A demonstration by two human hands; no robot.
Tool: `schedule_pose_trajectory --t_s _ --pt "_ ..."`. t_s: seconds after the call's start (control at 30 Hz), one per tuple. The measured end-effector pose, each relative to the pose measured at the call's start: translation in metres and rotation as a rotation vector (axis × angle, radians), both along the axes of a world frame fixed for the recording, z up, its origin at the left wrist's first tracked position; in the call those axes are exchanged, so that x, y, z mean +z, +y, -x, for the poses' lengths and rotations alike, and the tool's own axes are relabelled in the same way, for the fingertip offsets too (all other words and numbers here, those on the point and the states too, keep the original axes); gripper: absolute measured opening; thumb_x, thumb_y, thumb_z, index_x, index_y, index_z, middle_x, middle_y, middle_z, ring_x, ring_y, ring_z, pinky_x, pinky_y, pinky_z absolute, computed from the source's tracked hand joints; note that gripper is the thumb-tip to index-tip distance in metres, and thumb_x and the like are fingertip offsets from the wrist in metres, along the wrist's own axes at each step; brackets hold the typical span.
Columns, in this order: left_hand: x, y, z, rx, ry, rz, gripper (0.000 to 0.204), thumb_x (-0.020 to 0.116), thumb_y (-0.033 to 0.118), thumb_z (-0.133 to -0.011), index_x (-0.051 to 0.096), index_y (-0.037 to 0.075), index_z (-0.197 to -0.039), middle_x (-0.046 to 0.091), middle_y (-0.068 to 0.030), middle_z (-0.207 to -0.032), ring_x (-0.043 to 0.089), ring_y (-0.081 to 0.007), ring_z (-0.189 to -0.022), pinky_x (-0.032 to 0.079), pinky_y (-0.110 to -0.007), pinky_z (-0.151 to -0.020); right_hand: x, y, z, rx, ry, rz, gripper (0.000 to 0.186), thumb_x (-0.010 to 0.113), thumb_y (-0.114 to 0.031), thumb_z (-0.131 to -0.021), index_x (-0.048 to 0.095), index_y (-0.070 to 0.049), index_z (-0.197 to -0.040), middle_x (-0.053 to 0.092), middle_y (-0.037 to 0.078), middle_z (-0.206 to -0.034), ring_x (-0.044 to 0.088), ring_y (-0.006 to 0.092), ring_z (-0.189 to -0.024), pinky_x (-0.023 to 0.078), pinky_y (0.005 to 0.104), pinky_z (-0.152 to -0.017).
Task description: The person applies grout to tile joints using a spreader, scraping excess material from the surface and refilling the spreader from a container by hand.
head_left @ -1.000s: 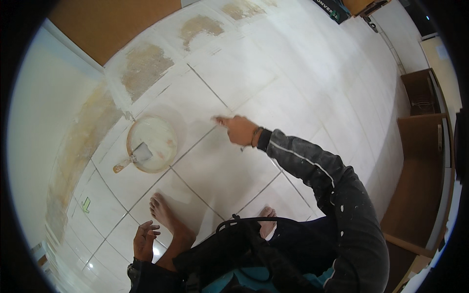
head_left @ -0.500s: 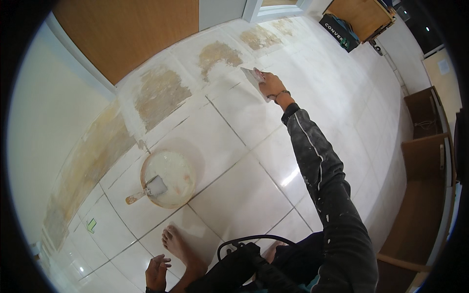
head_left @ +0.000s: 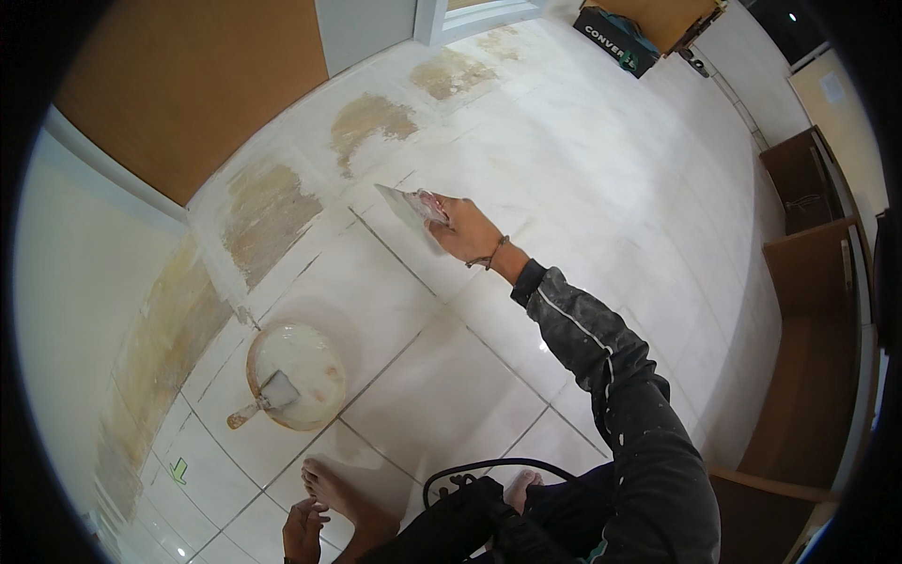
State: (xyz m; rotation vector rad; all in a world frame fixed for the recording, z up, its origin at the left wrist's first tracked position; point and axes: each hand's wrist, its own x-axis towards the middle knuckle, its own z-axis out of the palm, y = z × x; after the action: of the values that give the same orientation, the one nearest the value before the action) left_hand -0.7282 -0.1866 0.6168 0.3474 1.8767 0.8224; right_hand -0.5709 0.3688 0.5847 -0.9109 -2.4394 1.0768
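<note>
My right hand [head_left: 465,230] is closed round the red handle of a broad, flat-bladed trowel [head_left: 401,204]. Its thin pale blade points left, over the white tiled floor [head_left: 479,376]; whether it touches the surface I cannot tell. At the lower left, my left hand [head_left: 304,529] hangs beside my bare foot with loosely bent fingers and nothing visible in them. A round tub [head_left: 315,367] with whitish paste inside stands on the tiles. Across its left rim rests a putty knife [head_left: 272,396], its stained handle sticking out.
Rough tan patches [head_left: 268,221] run along the door and wall side. A wooden door [head_left: 197,85] is at the upper left, a black box [head_left: 615,42] at the far right. Open brown cabinets [head_left: 813,282] line the right edge. A green arrow marker [head_left: 178,471] lies lower left.
My right hand has drawn the trowel nearer and to the left, away from the far tan patches. The view has shifted a little. My left hand stays low beside my foot.
</note>
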Motion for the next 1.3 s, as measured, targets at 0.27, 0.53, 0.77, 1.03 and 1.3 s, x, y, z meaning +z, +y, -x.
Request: schedule_pose_trajectory --t_s 0.27,0.53,0.77,1.03,1.3 --pt "0.056 -0.023 -0.114 0.166 -0.059 0.044 0.044 0.049 0.023 -0.095 0.036 0.0 -0.131 0.064 -0.0152 -0.099 0.065 -0.0204 -0.077 0.054 -0.03 -0.063 0.079 -0.101 -0.224 -0.115 0.025 0.557 0.026 0.064 -0.016 -0.077 0.055 0.004 -0.09 0.058 0.008 -0.07 0.048 0.0155 -0.059 0.045 0.0318 -0.059" --pt "0.115 -0.121 -0.049 0.232 -0.077 -0.09 0.061 0.052 0.031 -0.095 0.022 0.005 -0.141 0.062 -0.0209 -0.106 0.066 -0.0234 -0.074 0.054 -0.03 -0.059 0.195 -0.263 -0.26 -0.277 -0.152 0.818 0.024 0.065 -0.019 -0.079 0.064 0.003 -0.089 0.065 0.009 -0.077 0.062 0.0164 -0.064 0.05 0.029 -0.048" --pt "0.107 -0.192 0.113 0.214 -0.056 -0.217 0.063 0.053 0.029 -0.095 0.019 0.003 -0.141 0.066 -0.0165 -0.092 0.063 -0.0168 -0.061 0.053 -0.027 -0.054 0.27 -0.369 -0.082 -0.39 -0.037 0.888 0.022 0.065 -0.011 -0.081 0.062 0.003 -0.097 0.066 0.01 -0.087 0.064 0.0166 -0.069 0.053 0.0295 -0.058" --pt "-0.001 -0.112 0.373 0.159 0.081 -0.289 0.037 0.047 0.015 -0.094 0.043 -0.004 -0.126 0.062 -0.009 -0.069 0.053 -0.0117 -0.047 0.043 -0.026 -0.044 0.241 -0.305 0.184 -0.369 -0.338 0.652 0.023 0.059 -0.013 -0.085 0.06 0.005 -0.099 0.064 0.006 -0.083 0.061 0.0117 -0.074 0.05 0.0275 -0.065" --pt "-0.133 -0.019 0.539 0.082 0.383 -0.209 0.031 0.045 0.015 -0.092 0.049 -0.003 -0.117 0.06 -0.0073 -0.063 0.055 -0.0148 -0.049 0.045 -0.029 -0.046 0.038 -0.182 0.393 -0.045 -0.599 -0.219 0.047 0.046 -0.007 -0.08 0.04 0.004 -0.126 0.063 0.023 -0.075 0.062 0.0361 -0.064 0.05 0.0456 -0.063"
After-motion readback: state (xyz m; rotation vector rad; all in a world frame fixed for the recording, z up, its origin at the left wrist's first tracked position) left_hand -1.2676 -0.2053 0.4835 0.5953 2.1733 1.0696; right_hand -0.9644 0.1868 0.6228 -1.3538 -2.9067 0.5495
